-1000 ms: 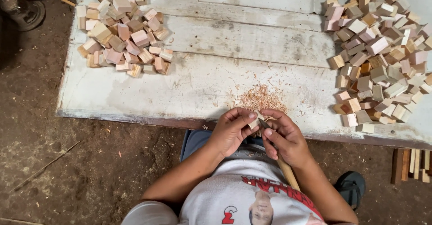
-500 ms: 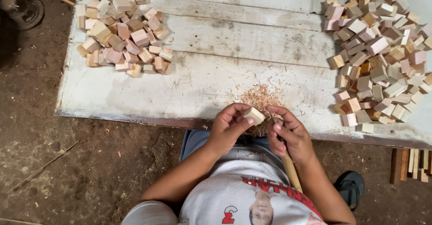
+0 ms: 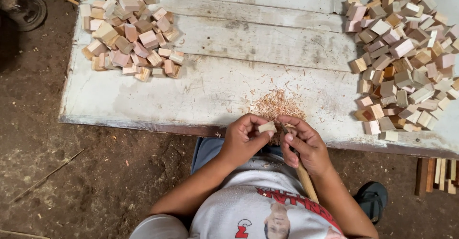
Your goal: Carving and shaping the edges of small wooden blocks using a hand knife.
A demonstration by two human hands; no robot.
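Observation:
My left hand [image 3: 242, 139] pinches a small pale wooden block [image 3: 267, 127] between thumb and fingers at the near edge of the white wooden board [image 3: 201, 93]. My right hand [image 3: 302, 143] is closed round a carving tool with a light wooden handle [image 3: 305, 180] that runs back toward my body; its tip sits beside the block. A small heap of reddish wood shavings [image 3: 278, 106] lies on the board just beyond both hands.
A pile of several small wooden blocks [image 3: 129, 28] lies at the board's far left, a larger pile [image 3: 406, 57] on the right. Brown dirt ground [image 3: 71, 172] surrounds the board. A dark sandal [image 3: 372, 200] and short wood strips [image 3: 437, 174] lie at the right.
The hands have shifted slightly; the left hand has turned the block and lifted it a little while the right hand with the tool stays beside it.

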